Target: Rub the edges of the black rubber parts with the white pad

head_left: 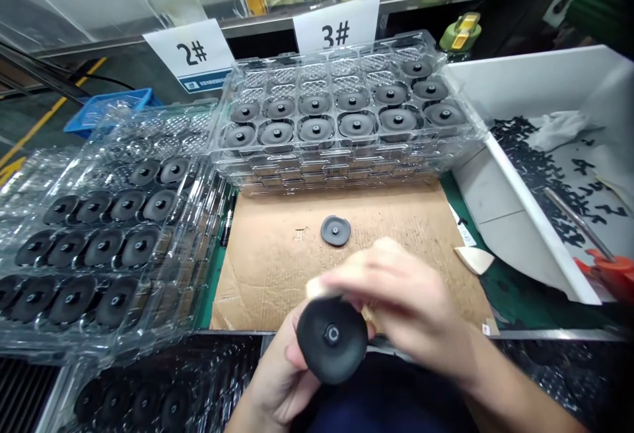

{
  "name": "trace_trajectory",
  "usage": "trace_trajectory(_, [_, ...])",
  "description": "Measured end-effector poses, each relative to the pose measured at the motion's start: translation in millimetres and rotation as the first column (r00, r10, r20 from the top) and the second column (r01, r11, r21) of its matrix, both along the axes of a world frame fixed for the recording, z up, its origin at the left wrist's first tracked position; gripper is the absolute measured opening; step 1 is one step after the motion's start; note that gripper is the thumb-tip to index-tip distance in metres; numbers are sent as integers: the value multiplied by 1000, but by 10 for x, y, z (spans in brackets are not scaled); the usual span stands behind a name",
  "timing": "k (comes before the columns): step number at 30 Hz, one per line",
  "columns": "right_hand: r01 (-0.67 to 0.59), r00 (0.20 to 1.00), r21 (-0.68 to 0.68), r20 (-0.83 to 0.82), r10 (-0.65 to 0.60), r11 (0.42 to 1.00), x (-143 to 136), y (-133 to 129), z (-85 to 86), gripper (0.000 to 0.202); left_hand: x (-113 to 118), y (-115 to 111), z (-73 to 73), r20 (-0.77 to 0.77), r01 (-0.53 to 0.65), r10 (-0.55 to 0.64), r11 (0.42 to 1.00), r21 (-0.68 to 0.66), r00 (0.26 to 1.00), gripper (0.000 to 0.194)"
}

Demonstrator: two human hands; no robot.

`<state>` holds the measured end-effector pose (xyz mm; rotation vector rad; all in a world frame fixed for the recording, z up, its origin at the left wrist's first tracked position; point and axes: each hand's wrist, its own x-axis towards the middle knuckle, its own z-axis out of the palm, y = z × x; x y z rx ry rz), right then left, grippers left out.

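Note:
My left hand (284, 367) is closed around the edge of a black round disc (331, 352) with a raised centre boss, whose face is turned up toward me. Over the disc's upper edge, my right hand (401, 294) is smeared by motion. Something pale shows at its fingertips, and I cannot make out what it is or whether the fingers grip the rim. A similar black disc (335, 230) lies on the cardboard sheet (267, 241) just beyond my hands.
Stacked clear trays (327, 156) holding black discs stand behind the cardboard; more clear trays (183, 248) are at left. At right, a white bin (525, 189) holds small black parts and an orange-handled tool (607, 265). A cream wedge-shaped piece (474, 259) lies beside it.

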<state>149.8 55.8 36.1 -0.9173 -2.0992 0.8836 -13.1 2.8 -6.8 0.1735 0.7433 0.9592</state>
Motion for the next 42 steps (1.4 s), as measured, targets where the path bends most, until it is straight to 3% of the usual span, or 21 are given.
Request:
trace_trajectory(2, [252, 968, -163, 34, -250, 954, 117, 37, -148, 25, -24, 14, 28, 161, 79, -82, 997, 23, 984, 56])
trace_trajectory(4, [392, 920, -291, 118, -374, 873, 228, 38, -326, 23, -48, 24, 38, 229, 89, -96, 995, 41, 969, 56])
trace_trajectory(8, [400, 916, -416, 205, -345, 816, 338, -73, -682, 24, -68, 26, -6, 261, 64, -78, 996, 60, 962, 54])
trace_trajectory(12, [404, 914, -473, 232, -332, 783, 309, -187, -887, 27, -69, 22, -40, 272, 63, -80, 996, 68, 959, 55])
trace_trajectory(27, [290, 955, -500, 206, -213, 816, 191, -239, -1013, 30, -66, -3, -48, 237, 45, -62, 996, 76, 970, 50])
trace_trajectory(35, [271, 960, -522, 210, -186, 809, 156, -247, -1011, 31, -68, 7, -41, 230, 60, -84, 992, 109, 970, 51])
trace_trajectory(42, [251, 965, -549, 210, -159, 797, 121, -265, -1080, 32, -78, 6, -5, 216, 97, -104, 994, 44, 971, 53])
